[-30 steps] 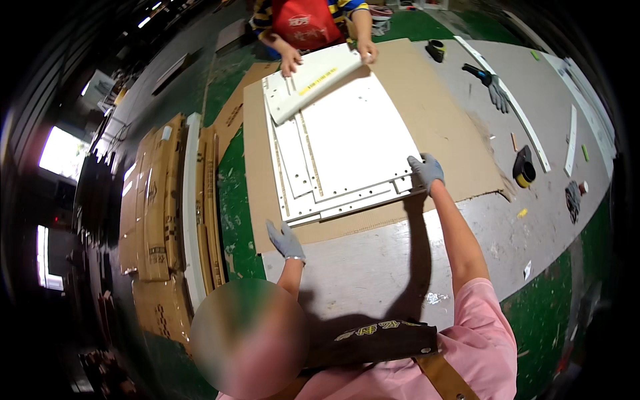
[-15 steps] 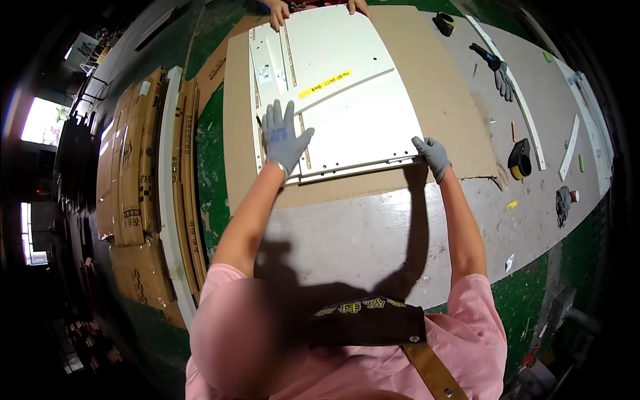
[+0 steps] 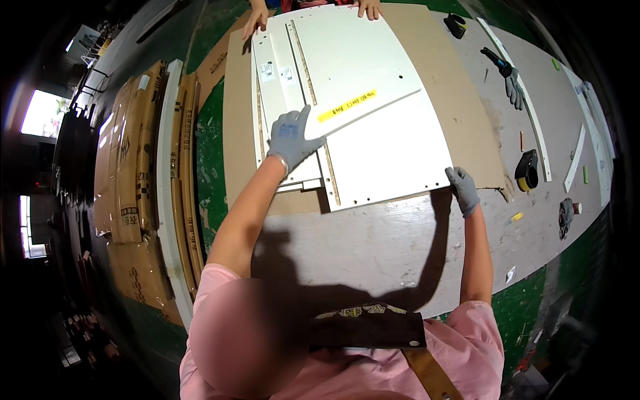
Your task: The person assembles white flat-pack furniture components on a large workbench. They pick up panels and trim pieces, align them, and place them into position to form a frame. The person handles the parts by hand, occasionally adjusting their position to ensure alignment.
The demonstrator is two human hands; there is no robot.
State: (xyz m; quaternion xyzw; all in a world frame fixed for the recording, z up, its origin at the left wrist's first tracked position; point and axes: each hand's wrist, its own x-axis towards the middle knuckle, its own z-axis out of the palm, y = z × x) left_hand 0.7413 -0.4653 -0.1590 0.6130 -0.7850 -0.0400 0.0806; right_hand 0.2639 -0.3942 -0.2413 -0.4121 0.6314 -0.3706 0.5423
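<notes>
A stack of white panels lies on flattened cardboard in front of me. My right hand (image 3: 463, 191), in a grey glove, grips the near right corner of a large white panel (image 3: 390, 160) with small holes along its near edge. My left hand (image 3: 293, 139), also gloved, rests on the stack's left side near a long groove, fingers extended and thumb apart. A slant-edged white panel (image 3: 367, 57) with a yellow label (image 3: 347, 106) lies over the far part. Lower panels (image 3: 303, 179) show at the left. Another person's two bare hands (image 3: 255, 19) touch the far edge.
The cardboard sheet (image 3: 460, 120) covers part of a grey table (image 3: 373, 233). To the right lie tape rolls (image 3: 527, 171), a glove (image 3: 513, 90), white strips (image 3: 533, 127) and small scraps. Wrapped brown cartons (image 3: 127, 160) stand at the left.
The large panel and the labelled one have shifted toward me and to the right, baring lower panels at the left. My right hand moved with the corner; the other person's left-side hand lifted and resettled.
</notes>
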